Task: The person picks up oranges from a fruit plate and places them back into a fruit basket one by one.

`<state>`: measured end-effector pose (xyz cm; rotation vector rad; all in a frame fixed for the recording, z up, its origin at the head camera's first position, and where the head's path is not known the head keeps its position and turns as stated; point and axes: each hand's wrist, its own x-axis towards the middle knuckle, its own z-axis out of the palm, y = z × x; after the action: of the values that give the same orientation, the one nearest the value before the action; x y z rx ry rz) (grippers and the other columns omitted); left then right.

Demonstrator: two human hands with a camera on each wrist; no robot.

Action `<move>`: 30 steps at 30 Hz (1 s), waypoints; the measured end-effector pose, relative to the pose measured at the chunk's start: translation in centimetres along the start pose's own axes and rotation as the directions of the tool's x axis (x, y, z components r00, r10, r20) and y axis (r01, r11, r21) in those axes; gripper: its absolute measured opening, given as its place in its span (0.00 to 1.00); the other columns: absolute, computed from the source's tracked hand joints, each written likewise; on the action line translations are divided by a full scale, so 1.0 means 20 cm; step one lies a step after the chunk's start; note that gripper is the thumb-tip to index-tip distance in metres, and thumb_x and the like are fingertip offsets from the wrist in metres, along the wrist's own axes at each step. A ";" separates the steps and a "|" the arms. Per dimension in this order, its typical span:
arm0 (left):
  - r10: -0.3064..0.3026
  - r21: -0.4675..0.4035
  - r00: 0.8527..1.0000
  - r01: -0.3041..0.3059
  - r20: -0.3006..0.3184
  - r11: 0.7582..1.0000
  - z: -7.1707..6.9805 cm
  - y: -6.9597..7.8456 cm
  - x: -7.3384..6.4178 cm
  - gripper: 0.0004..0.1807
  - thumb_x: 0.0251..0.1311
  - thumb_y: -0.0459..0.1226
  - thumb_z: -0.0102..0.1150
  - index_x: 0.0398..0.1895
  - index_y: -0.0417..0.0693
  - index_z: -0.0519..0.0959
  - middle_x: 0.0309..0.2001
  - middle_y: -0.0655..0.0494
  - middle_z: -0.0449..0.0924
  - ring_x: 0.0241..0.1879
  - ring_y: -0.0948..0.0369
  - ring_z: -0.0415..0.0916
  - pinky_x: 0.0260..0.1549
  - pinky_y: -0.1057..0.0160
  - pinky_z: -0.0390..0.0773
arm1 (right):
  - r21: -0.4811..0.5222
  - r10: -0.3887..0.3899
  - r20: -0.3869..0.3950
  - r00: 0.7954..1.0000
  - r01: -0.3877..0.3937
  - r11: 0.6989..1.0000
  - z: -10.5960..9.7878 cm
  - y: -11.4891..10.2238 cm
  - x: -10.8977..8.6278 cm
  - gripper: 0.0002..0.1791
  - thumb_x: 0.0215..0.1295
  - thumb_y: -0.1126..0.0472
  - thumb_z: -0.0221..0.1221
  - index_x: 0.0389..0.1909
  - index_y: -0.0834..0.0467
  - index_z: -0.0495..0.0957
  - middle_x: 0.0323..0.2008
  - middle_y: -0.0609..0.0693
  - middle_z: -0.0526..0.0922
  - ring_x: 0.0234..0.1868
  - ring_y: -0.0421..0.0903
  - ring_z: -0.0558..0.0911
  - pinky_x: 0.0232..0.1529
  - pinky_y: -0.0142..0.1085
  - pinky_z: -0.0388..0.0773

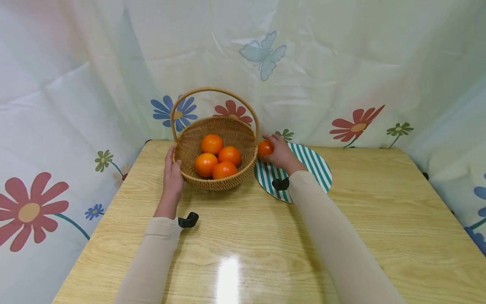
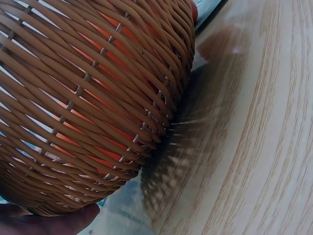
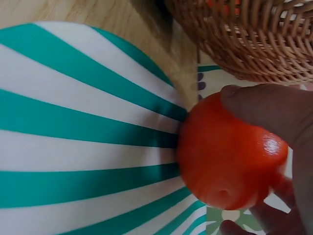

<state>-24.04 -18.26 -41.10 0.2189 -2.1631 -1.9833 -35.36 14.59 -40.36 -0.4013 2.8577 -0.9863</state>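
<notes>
A wicker basket (image 1: pixel 218 182) with a tall hoop handle stands near the back of the table. Several oranges (image 1: pixel 224 170) lie inside it, glimpsed through the weave in the left wrist view. My left hand (image 1: pixel 174 177) holds the basket by its left side, fingers along the outside and thumb at the rim. At the basket's right, my right hand (image 1: pixel 282 154) grips another orange (image 3: pixel 227 156) between thumb and fingers. That orange is at the edge of a round plate (image 3: pixel 73 120) with green and white stripes, close beside the basket wall.
Behind the wooden table (image 1: pixel 243 236) hangs a pale curtain (image 1: pixel 303 84) printed with flowers and a butterfly, close to the basket and plate. A black wrist device (image 1: pixel 188 220) sits at the left cuff, and another black device (image 1: pixel 281 184) at the right cuff.
</notes>
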 end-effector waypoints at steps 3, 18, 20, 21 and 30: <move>0.023 0.004 1.000 -0.023 0.002 1.000 0.01 -0.04 0.01 0.30 0.75 0.42 0.29 0.77 0.69 0.45 0.78 0.61 0.40 0.75 0.52 0.47 0.73 0.49 0.53 | -0.029 -0.003 0.005 1.000 0.003 1.000 0.01 0.02 -0.01 0.42 0.59 0.58 0.64 0.74 0.53 0.57 0.74 0.62 0.50 0.69 0.66 0.61 0.66 0.59 0.64; -0.012 0.048 1.000 0.012 0.000 0.999 0.00 0.00 0.01 0.30 0.75 0.42 0.31 0.78 0.68 0.44 0.78 0.60 0.40 0.75 0.51 0.47 0.73 0.49 0.53 | -0.049 -0.026 -0.043 0.999 0.024 0.999 -0.05 0.00 -0.11 0.42 0.55 0.57 0.69 0.70 0.51 0.61 0.70 0.62 0.56 0.63 0.63 0.68 0.63 0.59 0.68; -0.018 0.042 1.000 0.018 0.003 0.999 0.00 0.04 0.00 0.31 0.75 0.41 0.31 0.78 0.66 0.43 0.78 0.59 0.40 0.76 0.50 0.47 0.72 0.49 0.54 | -0.048 -0.028 -0.045 0.999 0.026 0.999 -0.06 -0.01 -0.12 0.42 0.55 0.57 0.69 0.70 0.51 0.60 0.70 0.63 0.56 0.63 0.64 0.68 0.63 0.59 0.68; -0.017 0.042 1.000 0.017 0.004 0.999 0.00 0.05 -0.01 0.31 0.75 0.40 0.31 0.78 0.66 0.43 0.79 0.58 0.40 0.76 0.50 0.46 0.72 0.48 0.53 | -0.045 -0.026 -0.048 0.999 0.024 0.999 -0.06 -0.01 -0.12 0.42 0.55 0.57 0.69 0.70 0.50 0.60 0.70 0.63 0.56 0.63 0.63 0.68 0.63 0.59 0.68; -0.001 0.045 1.000 0.000 0.016 0.999 -0.01 -0.04 0.01 0.29 0.75 0.45 0.30 0.76 0.76 0.42 0.78 0.64 0.39 0.76 0.52 0.46 0.72 0.48 0.53 | -0.003 -0.009 -0.063 0.998 0.009 1.000 -0.08 -0.02 -0.25 0.42 0.56 0.53 0.68 0.70 0.49 0.60 0.70 0.60 0.58 0.62 0.60 0.69 0.61 0.58 0.70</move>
<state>-24.17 -18.59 -41.90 0.2111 -2.2195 -1.9441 -30.79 16.67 -38.90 -0.3911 2.9161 -1.0138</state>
